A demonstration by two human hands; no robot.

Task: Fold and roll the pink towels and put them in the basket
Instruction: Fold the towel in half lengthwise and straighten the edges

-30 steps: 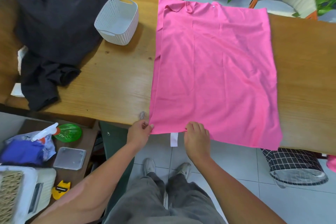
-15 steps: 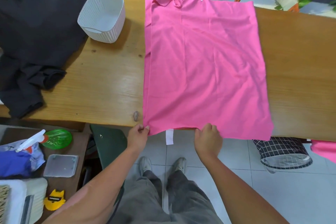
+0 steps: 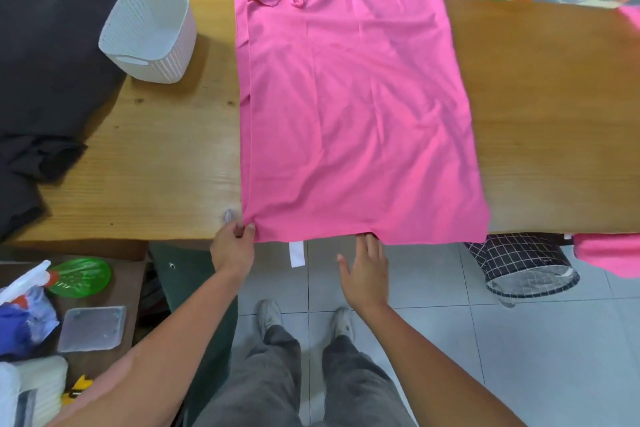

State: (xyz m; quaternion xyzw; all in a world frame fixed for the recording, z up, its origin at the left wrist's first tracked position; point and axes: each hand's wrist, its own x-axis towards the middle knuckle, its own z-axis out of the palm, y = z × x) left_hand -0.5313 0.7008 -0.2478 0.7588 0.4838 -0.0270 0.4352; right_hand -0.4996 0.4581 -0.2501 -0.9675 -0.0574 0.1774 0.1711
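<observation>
We see one flat pink cloth towel (image 3: 356, 107) spread on the wooden bench (image 3: 156, 163), right of one white ribbed plastic basket (image 3: 150, 33). Left hand (image 3: 232, 250) pinches its near corner; right hand (image 3: 365, 270) stays loose, fingertips at the hem. Its white tag (image 3: 297, 254) shows no readable writing.

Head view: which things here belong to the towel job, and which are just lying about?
Part of the job:
pink towel, spread on the table
white basket
left hand, pinching the towel's near corner
right hand, open at its near edge

Lying about:
black cloth
green lid
spray bottle
checked bin
</observation>
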